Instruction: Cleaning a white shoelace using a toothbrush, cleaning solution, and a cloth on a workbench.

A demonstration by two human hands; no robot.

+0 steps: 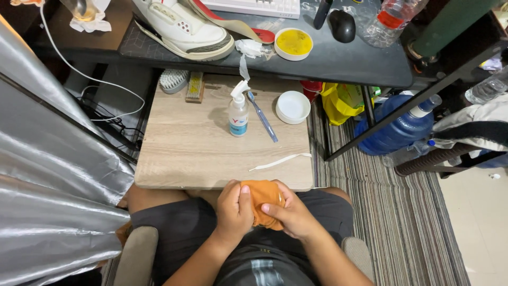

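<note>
Left hand [234, 207] and right hand [290, 214], both closed on a bunched orange cloth [263, 197] held over the lap just off the worktop's [180, 153] near edge (spray bottle [238, 114], blue toothbrush [262, 116] parked toward its far edge, within reach).

I count one orange cloth [263, 197] between two hands. On the low counter [180, 153]: one spray bottle [238, 114], one toothbrush [262, 116], one white lid [293, 106], one white lace strip [280, 161], two brushes [173, 80]. Above: one sneaker [182, 26], one yellow tin [293, 43], one mouse [343, 25]. Water bottles appear to number three, possibly more.
</note>
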